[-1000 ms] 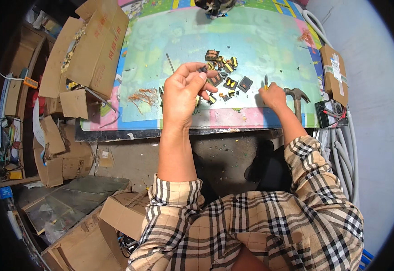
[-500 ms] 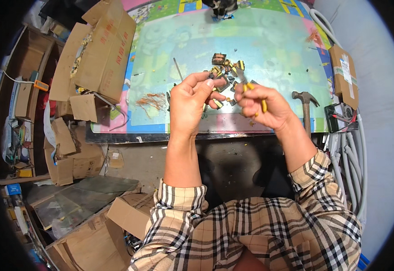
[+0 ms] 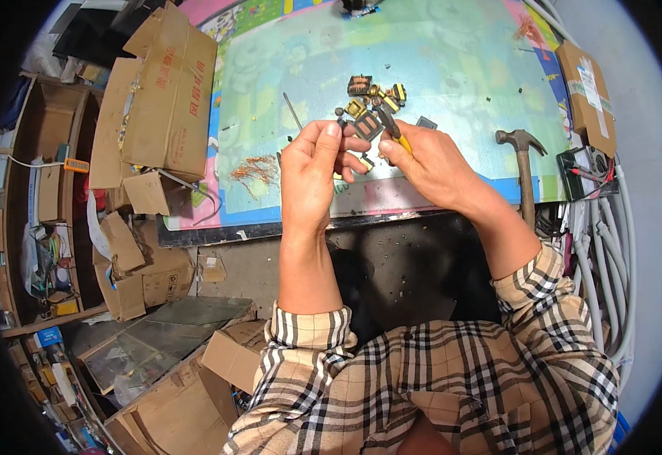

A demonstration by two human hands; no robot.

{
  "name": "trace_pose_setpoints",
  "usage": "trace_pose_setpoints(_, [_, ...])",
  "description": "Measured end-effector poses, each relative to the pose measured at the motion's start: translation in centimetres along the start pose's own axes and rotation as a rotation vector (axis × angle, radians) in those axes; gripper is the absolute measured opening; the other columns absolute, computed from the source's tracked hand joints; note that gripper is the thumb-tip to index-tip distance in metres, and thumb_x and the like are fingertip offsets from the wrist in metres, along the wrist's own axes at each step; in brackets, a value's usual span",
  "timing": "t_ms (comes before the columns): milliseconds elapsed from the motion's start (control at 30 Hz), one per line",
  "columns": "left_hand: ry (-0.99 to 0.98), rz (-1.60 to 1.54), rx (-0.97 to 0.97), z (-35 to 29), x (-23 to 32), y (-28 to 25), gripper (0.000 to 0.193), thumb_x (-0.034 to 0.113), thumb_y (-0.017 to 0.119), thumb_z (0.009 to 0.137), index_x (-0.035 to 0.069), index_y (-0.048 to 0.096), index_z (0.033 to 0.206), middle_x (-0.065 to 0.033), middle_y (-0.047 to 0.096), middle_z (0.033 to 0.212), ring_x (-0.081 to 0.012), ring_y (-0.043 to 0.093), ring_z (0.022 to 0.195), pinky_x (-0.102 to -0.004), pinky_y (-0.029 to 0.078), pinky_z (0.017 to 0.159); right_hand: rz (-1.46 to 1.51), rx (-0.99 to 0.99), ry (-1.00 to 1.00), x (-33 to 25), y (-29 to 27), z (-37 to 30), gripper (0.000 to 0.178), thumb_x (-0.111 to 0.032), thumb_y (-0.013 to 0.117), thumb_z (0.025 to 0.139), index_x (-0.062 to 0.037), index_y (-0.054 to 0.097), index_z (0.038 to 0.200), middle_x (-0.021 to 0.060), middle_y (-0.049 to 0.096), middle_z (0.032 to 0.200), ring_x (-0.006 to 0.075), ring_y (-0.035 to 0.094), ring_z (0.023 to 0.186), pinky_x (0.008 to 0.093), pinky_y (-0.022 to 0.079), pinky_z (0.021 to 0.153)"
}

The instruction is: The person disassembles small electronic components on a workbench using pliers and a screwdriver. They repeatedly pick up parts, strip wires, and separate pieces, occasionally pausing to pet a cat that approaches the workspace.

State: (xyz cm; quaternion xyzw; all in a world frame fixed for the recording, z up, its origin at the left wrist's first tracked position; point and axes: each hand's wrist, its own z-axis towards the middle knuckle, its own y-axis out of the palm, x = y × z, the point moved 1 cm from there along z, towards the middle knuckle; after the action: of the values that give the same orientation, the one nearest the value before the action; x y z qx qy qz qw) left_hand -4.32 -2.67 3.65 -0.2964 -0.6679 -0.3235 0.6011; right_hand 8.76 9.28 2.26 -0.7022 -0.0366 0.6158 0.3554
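Note:
My right hand (image 3: 435, 163) is closed round a pair of pliers with yellow handles (image 3: 401, 139), and their dark jaws point up and left over a pile of parts. Palm up beside it, my left hand (image 3: 309, 171) pinches a small dark part (image 3: 341, 121) between thumb and fingers; its exact kind is too small to tell. Just beyond the fingertips is a dark rectangular core frame (image 3: 367, 126) with openings. Several small transformers with yellow tape and copper windings, one dark and coppery (image 3: 360, 85), make up the pile.
A claw hammer (image 3: 523, 152) lies at the table's right, near a multimeter (image 3: 596, 163) and a cardboard box (image 3: 585, 95). Copper wire scraps (image 3: 253, 170) and a thin metal rod (image 3: 293, 111) lie left. A large carton (image 3: 168, 98) stands at the left edge.
My right hand has turned and moved left, bringing the pliers closer to my left hand. The view has shifted slightly; the dark object at the table's far edge is now mostly out of sight.

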Motion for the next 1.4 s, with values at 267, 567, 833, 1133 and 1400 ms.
trace_pose_setpoints(267, [0.094, 0.201, 0.022, -0.4, 0.1, 1.2, 0.019, 0.015, 0.052, 0.094, -0.003, 0.059, 0.094, -0.0096, 0.067, 0.080, -0.0101, 0.059, 0.060, -0.0221, 0.044, 0.053, -0.230, 0.278, -0.070, 1.3, 1.3, -0.3, 0.019, -0.014, 0.056, 0.086, -0.0017, 0.051, 0.101, 0.0194, 0.056, 0.093, 0.0415, 0.058, 0.075, 0.0498, 0.046, 0.065])
trace_pose_setpoints(567, [0.130, 0.389, 0.044, -0.6, -0.1, 2.2, 0.015, 0.010, 0.056, 0.091, -0.003, 0.062, 0.090, -0.0086, 0.067, 0.070, -0.0107, 0.061, 0.056, -0.0251, 0.047, 0.053, -0.329, 0.320, -0.005, 0.4, 1.4, -0.6, 0.026, -0.007, 0.057, 0.083, -0.0021, 0.047, 0.107, 0.0195, 0.050, 0.101, 0.0414, 0.057, 0.081, 0.0482, 0.046, 0.067])
trace_pose_setpoints(833, [0.178, 0.680, 0.006, -1.0, 0.4, 2.0, 0.016, 0.010, 0.054, 0.091, -0.004, 0.061, 0.089, -0.0087, 0.066, 0.070, -0.0104, 0.061, 0.057, -0.0233, 0.044, 0.050, -0.467, 0.308, -0.097, 1.1, 1.8, -0.5, 0.020, -0.011, 0.054, 0.084, 0.0000, 0.053, 0.100, 0.0186, 0.052, 0.094, 0.0363, 0.061, 0.070, 0.0460, 0.049, 0.061])
trace_pose_setpoints(1133, [0.375, 0.835, 0.056, -1.0, -0.2, 1.8, 0.011, 0.005, 0.059, 0.086, 0.001, 0.063, 0.095, -0.0160, 0.065, 0.068, -0.0247, 0.067, 0.061, -0.0316, 0.050, 0.055, -0.313, 0.198, -0.024, 0.3, 1.6, -1.0, 0.021, -0.020, 0.054, 0.089, 0.0006, 0.051, 0.092, 0.0232, 0.056, 0.083, 0.0432, 0.057, 0.072, 0.0498, 0.045, 0.063])
trace_pose_setpoints(1400, [0.297, 0.370, 0.024, -0.9, -0.7, 1.6, 0.016, 0.000, 0.057, 0.088, -0.004, 0.060, 0.102, -0.0134, 0.069, 0.088, -0.0170, 0.068, 0.078, -0.0256, 0.052, 0.063, -0.132, 0.125, 0.062, 0.7, 0.8, -0.7, 0.028, -0.022, 0.050, 0.091, 0.0029, 0.056, 0.101, 0.0240, 0.061, 0.085, 0.0430, 0.059, 0.081, 0.0495, 0.046, 0.069])
